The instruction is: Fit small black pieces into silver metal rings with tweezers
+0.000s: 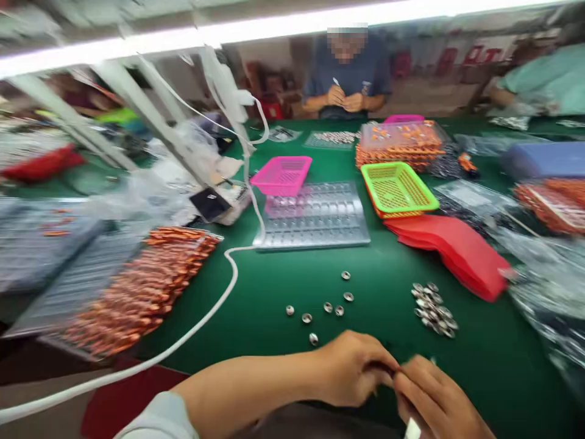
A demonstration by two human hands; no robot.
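My left hand (350, 369) and my right hand (432, 396) meet at the table's front edge, with fingers closed and fingertips together. What they pinch between them is too small and blurred to name. A white piece (412, 428) shows by my right hand's fingers. Beyond my left hand, several small round metal parts (328, 307) lie scattered on the green table (256, 292). A pile of similar metal parts (434, 310) sits beyond my right hand.
A white cable (205, 317) crosses the left side. Orange parts (141, 292) fill a tray at left. Further back are a clear tray (320, 219), a pink basket (283, 175), a green basket (400, 188) and red sheets (452, 244). A person (347, 79) sits opposite.
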